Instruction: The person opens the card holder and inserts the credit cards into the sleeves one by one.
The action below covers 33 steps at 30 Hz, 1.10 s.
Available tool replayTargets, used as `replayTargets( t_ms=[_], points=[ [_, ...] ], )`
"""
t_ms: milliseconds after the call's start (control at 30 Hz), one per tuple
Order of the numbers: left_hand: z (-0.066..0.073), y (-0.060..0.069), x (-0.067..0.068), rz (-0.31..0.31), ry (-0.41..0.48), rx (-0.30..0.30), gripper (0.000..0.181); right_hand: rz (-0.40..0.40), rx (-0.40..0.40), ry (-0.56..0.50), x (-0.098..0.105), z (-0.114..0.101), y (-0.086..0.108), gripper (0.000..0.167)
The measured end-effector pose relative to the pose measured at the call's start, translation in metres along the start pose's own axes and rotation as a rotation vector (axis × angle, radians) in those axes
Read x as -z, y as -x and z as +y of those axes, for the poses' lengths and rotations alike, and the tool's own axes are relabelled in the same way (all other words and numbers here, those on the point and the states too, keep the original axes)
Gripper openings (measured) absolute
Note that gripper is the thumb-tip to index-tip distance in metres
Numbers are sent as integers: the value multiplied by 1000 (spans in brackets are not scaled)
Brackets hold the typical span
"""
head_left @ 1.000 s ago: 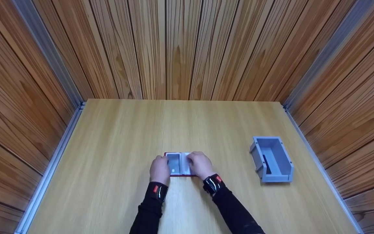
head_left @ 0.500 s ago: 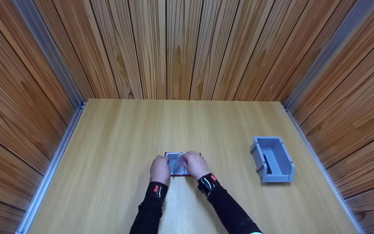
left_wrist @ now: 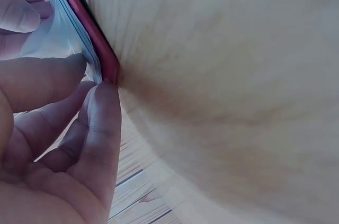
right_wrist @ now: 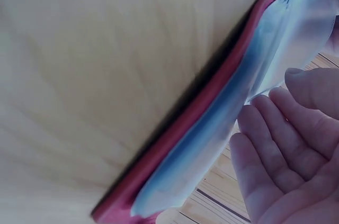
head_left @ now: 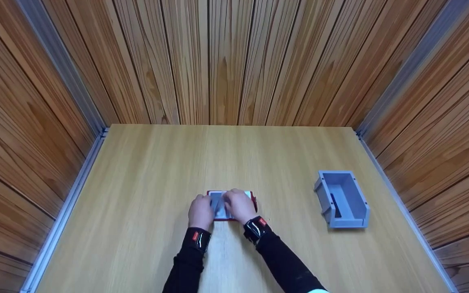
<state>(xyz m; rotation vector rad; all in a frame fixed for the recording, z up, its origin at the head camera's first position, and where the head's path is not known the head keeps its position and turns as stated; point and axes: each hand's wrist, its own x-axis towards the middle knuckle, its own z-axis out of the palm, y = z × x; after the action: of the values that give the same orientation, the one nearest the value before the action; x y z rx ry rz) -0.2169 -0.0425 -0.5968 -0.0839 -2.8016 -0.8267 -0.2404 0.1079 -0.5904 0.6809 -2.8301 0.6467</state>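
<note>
A small open booklet with a red cover [head_left: 254,198] and clear plastic pages [head_left: 217,198] lies on the table in the head view. At its left edge, my left hand [head_left: 200,212] pinches the corner between thumb and fingers; the left wrist view shows the red cover [left_wrist: 100,49] and stacked pages [left_wrist: 74,23] at those fingertips. My right hand [head_left: 240,206] is over the middle of the booklet, holding a lifted clear page by its edge. That page [right_wrist: 304,33] stands bent up in the right wrist view, beside the thumb and fingers of the right hand [right_wrist: 296,150].
A grey-blue open bin [head_left: 347,223] stands at the right of the wooden table [head_left: 157,162], with a dark slot in its left side. Wood-panelled walls [head_left: 234,61] and metal rails rise around the table.
My right hand has moved left across the booklet, bringing a clear page over with it and uncovering the booklet's right side. My left hand has stayed at the left edge.
</note>
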Motion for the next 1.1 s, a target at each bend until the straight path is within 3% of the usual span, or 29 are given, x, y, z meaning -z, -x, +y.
replayTargets(
  t_ms=[367,467,733,933,1100],
  points=[
    [-1,0,-1,-14,-8,-3,6,-4,-18,-16,-7,-4,-5,12],
    [-2,0,-1,-23,9,11,6,-17,-32,-16,-8,-4,-6,12],
    [-2,-1,1,-14,31,30,6,35,24,9,-11,-2,-7,10],
    [2,-2,4,-29,47,62,5,26,9,12,-11,-3,-7,10],
    [9,-3,10,20,79,17,3,29,5,11,-11,-2,-8,10]
  ],
)
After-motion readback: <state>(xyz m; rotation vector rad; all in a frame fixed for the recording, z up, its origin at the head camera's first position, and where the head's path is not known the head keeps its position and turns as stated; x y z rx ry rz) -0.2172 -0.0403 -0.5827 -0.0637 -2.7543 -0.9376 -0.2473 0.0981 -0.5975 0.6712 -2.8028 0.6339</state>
